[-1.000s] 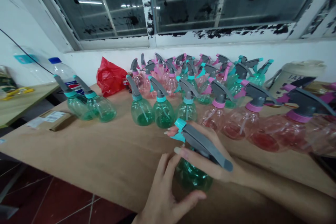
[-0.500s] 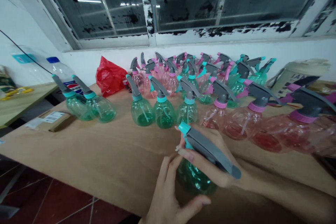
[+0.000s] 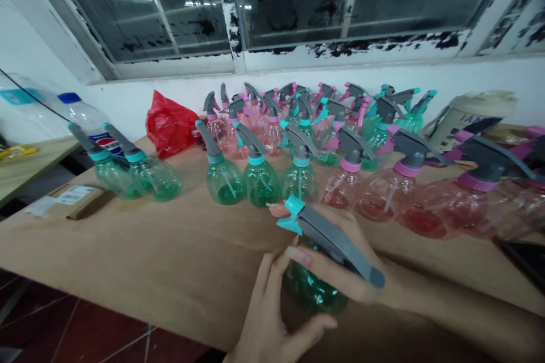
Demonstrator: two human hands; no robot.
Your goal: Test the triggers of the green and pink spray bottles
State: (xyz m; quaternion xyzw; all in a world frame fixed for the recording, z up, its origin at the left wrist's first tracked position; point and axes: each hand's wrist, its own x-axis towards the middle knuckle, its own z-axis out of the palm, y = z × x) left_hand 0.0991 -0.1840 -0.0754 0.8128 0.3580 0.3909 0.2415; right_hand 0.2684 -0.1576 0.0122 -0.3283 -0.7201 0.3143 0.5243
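Observation:
A green spray bottle [image 3: 315,286] with a turquoise nozzle and grey lever stands close to me, near the front of the table. My right hand [image 3: 340,261] is wrapped around its neck just under the spray head; the thumb lies across the near side and a fingertip shows beyond the turquoise trigger [image 3: 290,224]. Cupped at the left side of the bottle's body is my left hand [image 3: 272,312], fingers against it and thumb curving round the front. Behind stand more green spray bottles [image 3: 261,184] and pink spray bottles [image 3: 385,195] in a row.
Several more pink and green bottles [image 3: 272,136] crowd against the wall. A red plastic bag [image 3: 170,127], two green bottles [image 3: 159,178] and a flat cardboard box [image 3: 87,201] are on the left. A cream cloth bag [image 3: 468,119] is at the back right.
My right fingers have moved off the trigger, which now shows sticking out, and one fingertip reaches farther left. The left hand keeps its place. My view has turned slightly right.

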